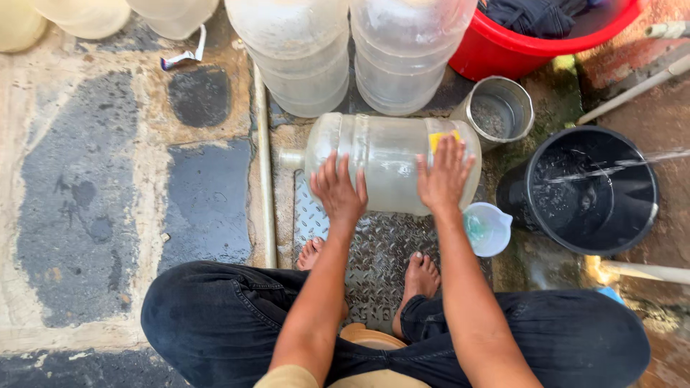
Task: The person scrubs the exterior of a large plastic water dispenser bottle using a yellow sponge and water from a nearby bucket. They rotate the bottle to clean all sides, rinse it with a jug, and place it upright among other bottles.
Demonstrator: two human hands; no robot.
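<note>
A large clear water jug (384, 162) lies on its side on a metal tread plate (381, 248), its neck pointing away toward a thin pipe (264, 179) that runs along the ground beside the plate. The left hand (338, 190) rests flat on the middle of the jug, fingers (332, 172) spread apart and lying on the plastic. The right hand (444, 176) lies near the jug's base end, fingers (449, 154) also spread, pressing a yellow sponge (440, 138) against the jug; only a corner of the sponge shows from under the hand.

Just beside the jug's base, under the right forearm, sits a small white scoop (490, 228) with something greenish in it. Beyond the jug's base stands a metal tin (497, 109), open at the top. Further out from the base end is a black bucket (589, 188) holding water, with a thin stream of water (625, 164) running into it from the side. Behind the tin is a red tub (532, 39) with dark cloth in it.

Behind the jug, two more clear jugs (352, 54) stand upright, close together, and other pale containers (86, 14) line the far edge well apart from it. A crumpled wrapper (183, 54) lies on the patchy concrete floor (108, 201) near them.

On the near side of the jug, the person's bare feet (420, 273) stand on the tread plate, with knees in dark trousers (215, 316) spread to either side.
</note>
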